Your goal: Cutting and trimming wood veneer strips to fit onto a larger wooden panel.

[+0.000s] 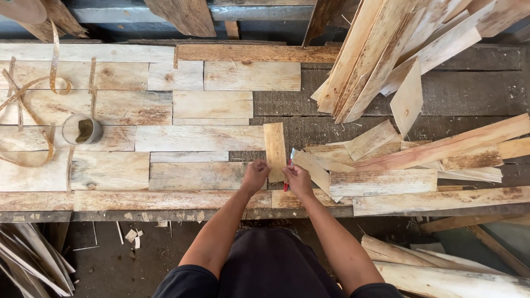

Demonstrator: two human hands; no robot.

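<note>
Wood slat (pixel 274 150), short and pale, lies upright-lengthwise on the bench (pixel 386 91), near edge pinched from both sides. Left hand (pixel 255 175) curled on its left corner, right hand (pixel 297 177) curled on the right, a red tool (pixel 287 185) tucked beside it. Loose offcuts (pixel 419 165) piled just right; tin can (pixel 81 129) well left.

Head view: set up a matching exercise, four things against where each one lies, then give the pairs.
Things:
1. small plank
2. tin can
3. veneer strips
4. leaning boards

Places:
A. top right, propped up
B. between both hands
C. looped at far left
D. upright on the bench, left side

Pairs: 1-B, 2-D, 3-C, 4-A. The left hand and right hand grip the plank's near end.
</note>
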